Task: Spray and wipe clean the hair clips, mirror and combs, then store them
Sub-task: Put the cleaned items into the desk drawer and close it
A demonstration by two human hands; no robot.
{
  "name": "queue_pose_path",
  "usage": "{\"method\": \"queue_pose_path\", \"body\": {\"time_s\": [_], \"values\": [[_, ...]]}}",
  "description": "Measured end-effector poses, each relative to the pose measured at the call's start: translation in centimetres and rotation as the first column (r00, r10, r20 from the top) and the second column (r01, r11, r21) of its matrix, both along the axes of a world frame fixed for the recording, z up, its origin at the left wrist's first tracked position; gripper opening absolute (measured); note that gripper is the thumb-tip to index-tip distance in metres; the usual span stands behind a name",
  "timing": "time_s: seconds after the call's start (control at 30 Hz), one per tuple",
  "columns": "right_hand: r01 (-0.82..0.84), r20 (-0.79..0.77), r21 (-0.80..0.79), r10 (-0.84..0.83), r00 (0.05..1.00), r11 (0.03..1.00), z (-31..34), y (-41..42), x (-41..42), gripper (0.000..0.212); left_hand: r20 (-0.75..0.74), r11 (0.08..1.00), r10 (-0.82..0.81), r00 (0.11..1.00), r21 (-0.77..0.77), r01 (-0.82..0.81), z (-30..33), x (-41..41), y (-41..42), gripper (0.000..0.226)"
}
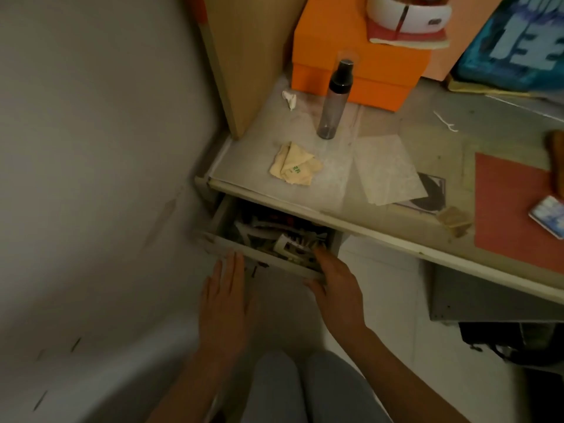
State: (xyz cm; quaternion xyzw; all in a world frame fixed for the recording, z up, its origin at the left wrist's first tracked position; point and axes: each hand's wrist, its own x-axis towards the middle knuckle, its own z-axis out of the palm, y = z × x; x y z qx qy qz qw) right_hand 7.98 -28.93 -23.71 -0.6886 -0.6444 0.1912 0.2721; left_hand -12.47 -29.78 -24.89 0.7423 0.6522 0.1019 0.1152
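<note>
Storing step, prob. last: pale desk drawer point(259, 257), half open & cluttered w/ combs/clips, is pressed by flat left hand point(224, 297); front gripped by right hand point(335, 288). Next: drawer pushed shut evenly.

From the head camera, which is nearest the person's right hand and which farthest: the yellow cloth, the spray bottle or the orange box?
Measured from the right hand, which rests at the open drawer's front edge:
1. Yellow cloth, crumpled on the desk just above the drawer.
2. Spray bottle, upright farther back on the desk.
3. Orange box, behind the bottle at the back.
</note>
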Motion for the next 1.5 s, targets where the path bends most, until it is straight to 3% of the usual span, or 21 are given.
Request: {"method": "queue_pose_path", "body": {"time_s": [0.2,0.37,0.5,0.73,0.9,1.3,1.4,1.5], "values": [[0.060,0.096,0.236,-0.084,0.992,0.970,-1.7,2.6,0.7,0.059,-0.061,0.983,-0.057,0.997,0.170,0.066,-2.3,0.1,3.5,0.071],[-0.036,0.254,0.429,-0.082,0.964,0.903,-2.3,0.6,-1.3,0.050,-0.070,0.956,-0.073,0.995,0.278,0.090,-3.7,0.0,3.9,0.065],[-0.157,0.355,0.342,0.027,0.934,0.926,-3.6,-2.1,-4.5,0.070,-0.073,0.950,-0.088,0.993,0.294,0.106,-3.6,0.0,4.1,0.064],[-0.067,0.485,0.189,-0.034,0.874,0.980,-7.0,-2.6,-6.2,0.106,-0.082,0.950,-0.082,0.993,0.294,0.103,-4.0,0.1,4.3,0.066],[-0.001,0.503,0.080,-0.040,0.863,0.997,-8.4,-2.0,-6.8,0.123,-0.120,0.928,-0.086,0.989,0.353,0.123,-5.3,-0.3,4.4,0.068],[0.027,0.402,0.024,-0.034,0.915,0.999,-9.3,-0.8,-7.1,0.157,-0.188,0.966,-0.073,0.979,0.232,0.116,-8.0,-1.0,5.3,0.066],[0.064,0.374,-0.036,-0.046,0.926,0.997,-8.6,0.2,-6.5,0.155,-0.194,0.957,-0.087,0.977,0.256,0.136,-8.3,-0.5,6.2,0.074],[-0.001,0.396,-0.129,0.052,0.917,0.992,-6.6,1.1,-5.7,0.120,-0.177,0.941,-0.086,0.980,0.308,0.138,-8.4,0.2,7.4,0.096]]}}
